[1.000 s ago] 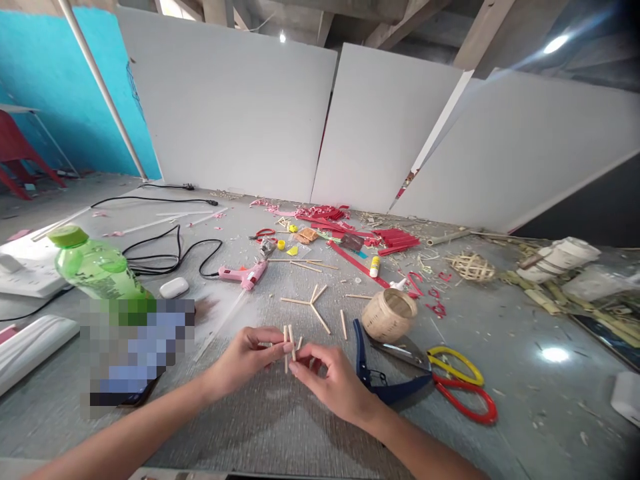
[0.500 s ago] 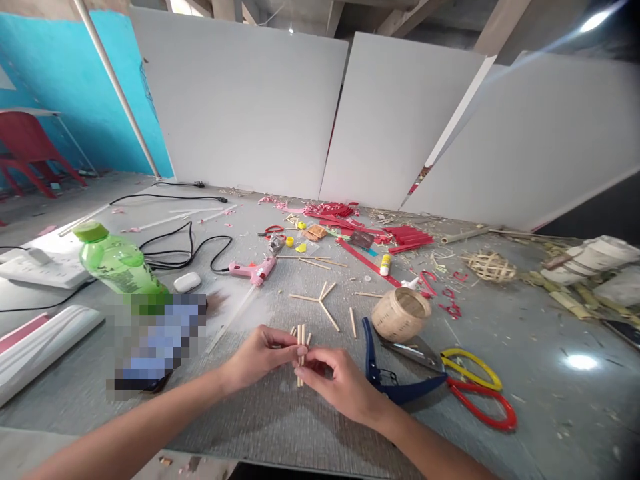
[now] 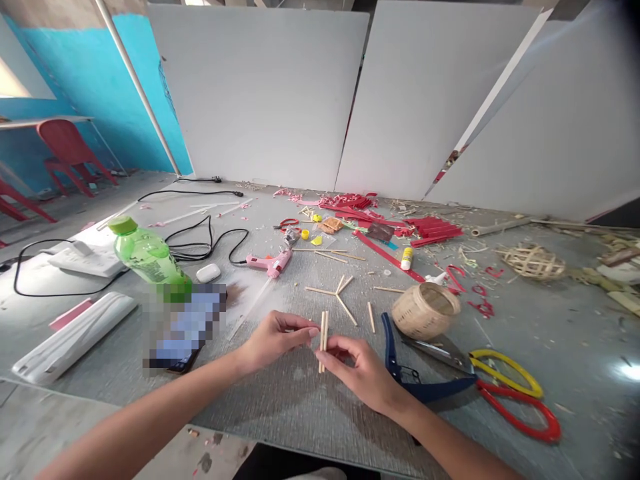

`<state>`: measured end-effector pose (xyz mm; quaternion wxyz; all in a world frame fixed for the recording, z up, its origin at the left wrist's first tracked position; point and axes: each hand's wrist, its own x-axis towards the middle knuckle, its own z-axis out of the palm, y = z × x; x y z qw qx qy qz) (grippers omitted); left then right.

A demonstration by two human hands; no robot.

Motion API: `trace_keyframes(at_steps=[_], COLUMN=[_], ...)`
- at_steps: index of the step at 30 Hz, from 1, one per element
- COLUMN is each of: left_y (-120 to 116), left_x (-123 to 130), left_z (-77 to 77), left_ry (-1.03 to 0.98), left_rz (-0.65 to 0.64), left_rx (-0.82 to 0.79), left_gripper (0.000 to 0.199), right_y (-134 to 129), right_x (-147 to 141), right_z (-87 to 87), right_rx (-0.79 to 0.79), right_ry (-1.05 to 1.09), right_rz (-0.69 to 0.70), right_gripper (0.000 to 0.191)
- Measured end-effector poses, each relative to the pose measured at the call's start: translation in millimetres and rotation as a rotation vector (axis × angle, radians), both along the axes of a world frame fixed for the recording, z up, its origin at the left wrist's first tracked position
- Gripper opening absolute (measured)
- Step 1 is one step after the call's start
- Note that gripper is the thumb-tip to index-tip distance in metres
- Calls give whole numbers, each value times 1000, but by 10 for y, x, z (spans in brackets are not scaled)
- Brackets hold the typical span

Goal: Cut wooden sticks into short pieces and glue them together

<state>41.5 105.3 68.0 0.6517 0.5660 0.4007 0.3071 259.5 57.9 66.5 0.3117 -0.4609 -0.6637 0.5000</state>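
The sticks [image 3: 324, 337] look matt wood, the bottle [image 3: 151, 255] glossy plastic

There's room on the desk [image 3: 280, 407] at bottom middle; right of centre, a round pot [image 3: 417, 321] and blue tool [image 3: 435, 391] block the way.

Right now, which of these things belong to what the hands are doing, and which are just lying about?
Seem to belong:
short sticks in the right hand
sticks meeting in a branching shape
loose short stick near them
perhaps the pink glue gun

Seem to be just lying about:
green bottle
blurred-out phone
small white case
red strips
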Motion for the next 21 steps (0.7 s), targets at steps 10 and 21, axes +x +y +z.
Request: trace_keyframes(at_steps=[10, 21], left_y=[-70, -41], left_x=[64, 43], left_z=[68, 124], left_ry=[-143, -89], left_rz=[-142, -43], left_rx=[-18, -94], left_gripper=[41, 49], right_y=[-39, -15], right_x=[-21, 4], right_z=[-21, -71], right_rx=[122, 152], right_ry=[-70, -120], right_rz=[39, 76], right_gripper=[26, 31])
